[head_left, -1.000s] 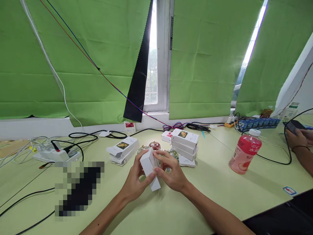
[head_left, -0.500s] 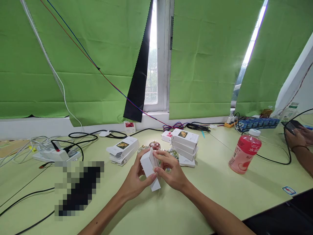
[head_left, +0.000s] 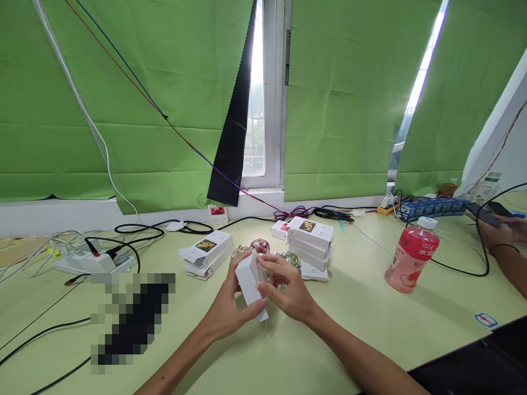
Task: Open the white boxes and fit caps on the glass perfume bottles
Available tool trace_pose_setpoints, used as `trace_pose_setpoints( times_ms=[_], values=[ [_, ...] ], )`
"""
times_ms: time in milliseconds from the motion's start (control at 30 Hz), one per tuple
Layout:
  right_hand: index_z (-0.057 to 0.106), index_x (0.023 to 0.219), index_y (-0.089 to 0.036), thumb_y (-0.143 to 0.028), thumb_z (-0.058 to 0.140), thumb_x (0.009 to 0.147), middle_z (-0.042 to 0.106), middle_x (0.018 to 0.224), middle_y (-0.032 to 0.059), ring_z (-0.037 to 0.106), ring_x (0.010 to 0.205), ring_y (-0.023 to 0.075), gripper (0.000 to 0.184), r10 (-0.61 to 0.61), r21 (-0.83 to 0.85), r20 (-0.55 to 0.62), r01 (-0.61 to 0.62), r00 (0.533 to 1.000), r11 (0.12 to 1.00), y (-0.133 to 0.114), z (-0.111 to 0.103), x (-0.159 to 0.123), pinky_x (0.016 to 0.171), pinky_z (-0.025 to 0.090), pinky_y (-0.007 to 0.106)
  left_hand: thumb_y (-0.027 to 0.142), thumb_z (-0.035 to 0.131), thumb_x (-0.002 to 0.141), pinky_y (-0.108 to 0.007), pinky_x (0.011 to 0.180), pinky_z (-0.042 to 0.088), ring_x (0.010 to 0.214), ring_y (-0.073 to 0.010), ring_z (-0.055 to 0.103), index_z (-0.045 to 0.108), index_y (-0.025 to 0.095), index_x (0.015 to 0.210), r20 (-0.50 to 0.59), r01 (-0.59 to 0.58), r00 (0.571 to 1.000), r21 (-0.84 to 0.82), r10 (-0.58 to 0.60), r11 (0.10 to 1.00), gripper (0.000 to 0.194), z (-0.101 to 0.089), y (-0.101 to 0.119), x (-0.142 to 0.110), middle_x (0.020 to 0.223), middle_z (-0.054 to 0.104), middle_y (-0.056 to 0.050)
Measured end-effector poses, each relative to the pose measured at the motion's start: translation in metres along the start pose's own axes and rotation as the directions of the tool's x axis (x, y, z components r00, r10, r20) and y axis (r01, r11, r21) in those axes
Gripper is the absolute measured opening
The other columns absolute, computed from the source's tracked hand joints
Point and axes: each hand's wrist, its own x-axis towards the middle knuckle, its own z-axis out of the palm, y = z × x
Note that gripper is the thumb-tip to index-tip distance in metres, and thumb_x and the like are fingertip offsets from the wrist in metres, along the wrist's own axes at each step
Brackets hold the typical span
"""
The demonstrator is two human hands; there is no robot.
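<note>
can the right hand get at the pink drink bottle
Probably yes: nothing stands between the right hand and the pink drink bottle, though its fingers are on the white box.

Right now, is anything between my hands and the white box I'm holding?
Nothing visible: your left hand and right hand both touch the white cardboard box directly. The shiny round ornaments lie beyond it, not between.

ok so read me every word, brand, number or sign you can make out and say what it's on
No text reads with certainty.
Pink bottle: large white characters and smaller print, too blurred to quote.
Left boxes: print beside a yellow picture, too small.
Right boxes: same, too small.
Sticker: red mark within a blue edge, no readable words.
Blue pack: too small.
Held box: no print on the visible faces.
</note>
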Motion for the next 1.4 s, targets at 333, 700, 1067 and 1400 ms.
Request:
trace_pose_setpoints(
  times_ms=[333,700,1067,1400],
  values=[
    [0.068,0.13,-0.026,-0.039,0.074,0.084,0.059,0.13,0.0107,0.055,0.068,0.0091,0.048,0.022,0.037,0.003,-0.022,1.0,0.999,-0.0024,-0.0005,0.0011,0.059,0.051,0.024,0.04,0.073,0.084,-0.041,0.102,0.052,0.127,-0.029,0.055,0.026,0.037,0.146,0.028,0.024,0.999,-0.079,-0.022,0.997,0.078,-0.0007,-0.0007,0.0025,0.154,0.037,-0.009],
    [0.068,0.13,-0.027,-0.039,0.074,0.084,0.059,0.131,0.0098,0.052,0.064,0.0073,0.048,0.054,0.098,-0.002,-0.053,0.999,0.994,0.0026,-0.0003,0.0013,0.059,0.05,0.025,0.038,0.075,0.082,-0.041,0.102,0.052,0.122,-0.0274,0.058,0.027,0.037,0.146,0.065,0.056,0.997,-0.139,-0.047,0.989,0.08,0.0,0.0007,0.0014,0.147,0.045,-0.009],
    [0.066,0.133,-0.026,-0.043,0.071,0.087,0.059,0.133,0.0112,0.054,0.067,0.0087,0.049,0.037,0.061,-0.008,-0.037,0.999,0.997,0.0048,0.0004,0.0005,0.059,0.051,0.025,0.038,0.077,0.08,-0.04,0.104,0.051,0.128,-0.0295,0.055,0.031,0.035,0.144,0.005,0.028,1.0,-0.128,-0.028,0.991,0.079,0.002,0.0007,0.0022,0.15,0.043,-0.009],
    [0.061,0.138,-0.026,-0.045,0.064,0.092,0.06,0.134,0.0105,0.051,0.064,0.0094,0.05,0.014,0.014,0.008,-0.014,1.0,1.0,-0.0003,0.0012,0.0003,0.058,0.05,0.025,0.039,0.077,0.079,-0.042,0.103,0.051,0.123,-0.0273,0.057,0.03,0.035,0.145,-0.004,0.036,0.999,-0.132,-0.037,0.991,0.081,0.0019,0.0029,0.0032,0.146,0.046,-0.009]
  ],
)
